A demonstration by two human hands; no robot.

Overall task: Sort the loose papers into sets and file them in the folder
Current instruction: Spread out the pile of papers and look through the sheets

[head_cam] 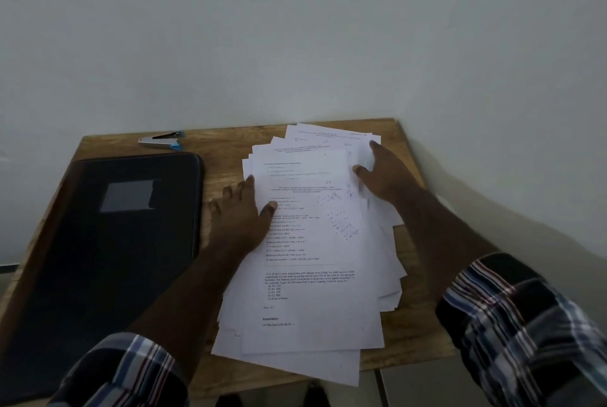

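Left hand and right hand lie flat, fingers spread, on the loose papers; the folder lies beside the left hand.

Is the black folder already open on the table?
No, the black folder lies closed and flat to the left of the loose papers, and neither hand touches it.

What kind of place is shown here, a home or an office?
Probably a small desk for paperwork, at home or in an office; I cannot tell which. A wooden table stands against a plain wall and holds loose printed papers, a dark folder and a stapler.
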